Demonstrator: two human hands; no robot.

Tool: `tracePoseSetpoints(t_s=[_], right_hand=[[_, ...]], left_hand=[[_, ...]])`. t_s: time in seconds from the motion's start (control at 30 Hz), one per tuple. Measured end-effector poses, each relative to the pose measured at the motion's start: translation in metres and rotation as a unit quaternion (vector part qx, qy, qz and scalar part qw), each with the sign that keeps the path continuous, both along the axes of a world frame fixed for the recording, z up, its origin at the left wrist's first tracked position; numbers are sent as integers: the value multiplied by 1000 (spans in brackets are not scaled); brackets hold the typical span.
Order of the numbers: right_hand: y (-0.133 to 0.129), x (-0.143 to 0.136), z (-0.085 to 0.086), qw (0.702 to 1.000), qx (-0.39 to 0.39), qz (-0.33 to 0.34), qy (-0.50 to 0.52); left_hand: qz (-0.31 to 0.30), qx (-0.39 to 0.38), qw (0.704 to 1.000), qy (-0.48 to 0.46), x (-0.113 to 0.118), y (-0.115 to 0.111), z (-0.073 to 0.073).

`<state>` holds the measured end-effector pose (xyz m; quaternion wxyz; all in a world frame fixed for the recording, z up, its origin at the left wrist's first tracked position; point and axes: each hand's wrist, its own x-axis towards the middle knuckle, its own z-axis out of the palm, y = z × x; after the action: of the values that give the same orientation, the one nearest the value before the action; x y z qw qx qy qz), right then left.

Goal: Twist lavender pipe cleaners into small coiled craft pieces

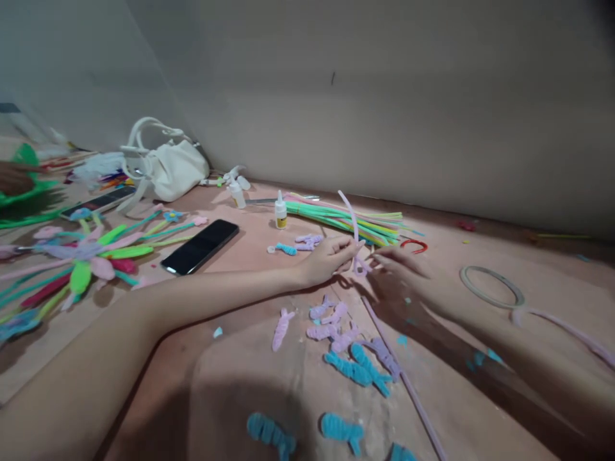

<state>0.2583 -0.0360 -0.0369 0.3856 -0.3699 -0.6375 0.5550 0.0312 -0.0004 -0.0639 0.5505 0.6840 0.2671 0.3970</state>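
My left hand (331,259) pinches a lilac pipe cleaner (354,224) between thumb and fingers. One end of it sticks up, and a small loop is bent just below the fingertips. Close by on the right is my right hand (401,266), its fingers stretched towards the loop and smeared by motion; whether they grip it I cannot tell. Beneath both hands lie several wound lilac pipe-cleaner pieces (323,331) and several blue ones (348,369). A long lilac pipe cleaner (403,374) runs down the table from under my hands.
Behind my hands lie a bundle of coloured pipe cleaners (331,216) and a glue bottle (280,213). A phone (200,246), a pipe-cleaner flower (89,251) and a white handbag (175,169) are leftward. A tape roll (492,287) lies right. Another person's hand (16,178) shows far left.
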Motion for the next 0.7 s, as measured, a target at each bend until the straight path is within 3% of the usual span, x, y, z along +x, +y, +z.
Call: tracePoseSetpoints(t_s=[0.13, 0.27, 0.5, 0.6, 0.7], right_hand=[[18, -47, -33, 999, 3, -31, 39], [19, -54, -49, 997, -53, -11, 54], [12, -47, -42, 994, -78, 37, 63], [11, -47, -38, 998, -26, 46, 47], [10, -46, -34, 998, 35, 47, -5]], left_hand=[[-16, -41, 999, -7, 4, 5, -4], [-14, -87, 996, 26, 8, 6, -6], [20, -133, 991, 10, 6, 1, -2], [27, -154, 988, 15, 5, -1, -1], [-8, -149, 989, 18, 5, -3, 0]])
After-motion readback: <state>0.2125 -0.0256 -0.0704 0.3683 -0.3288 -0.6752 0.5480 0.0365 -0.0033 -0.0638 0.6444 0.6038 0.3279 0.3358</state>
